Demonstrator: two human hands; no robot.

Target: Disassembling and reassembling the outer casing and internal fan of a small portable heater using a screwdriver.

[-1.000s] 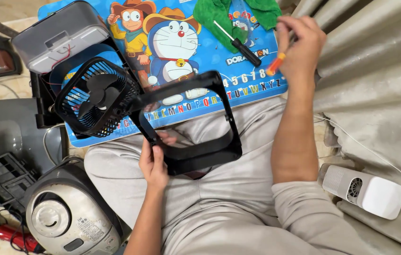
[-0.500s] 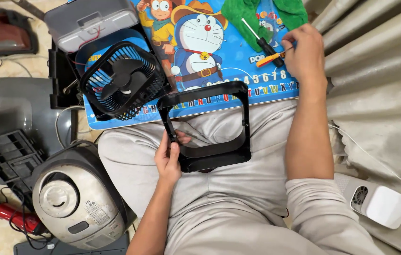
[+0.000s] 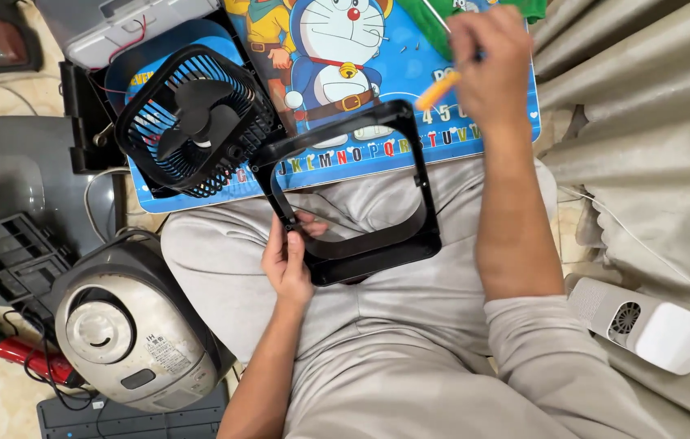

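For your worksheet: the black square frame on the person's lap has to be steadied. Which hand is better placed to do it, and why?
The left hand. Its fingers already grip the black square frame at its left edge. The right hand is up over the cartoon board, apart from the frame, holding an orange-handled tool.

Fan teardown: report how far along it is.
Done: the black square frame is off the fan and the grey housing lies apart with wires showing. In hand: the left hand grips the frame's corner; the right hand holds an orange-handled screwdriver over the blue table. Left: the round black grille and blades remain assembled.
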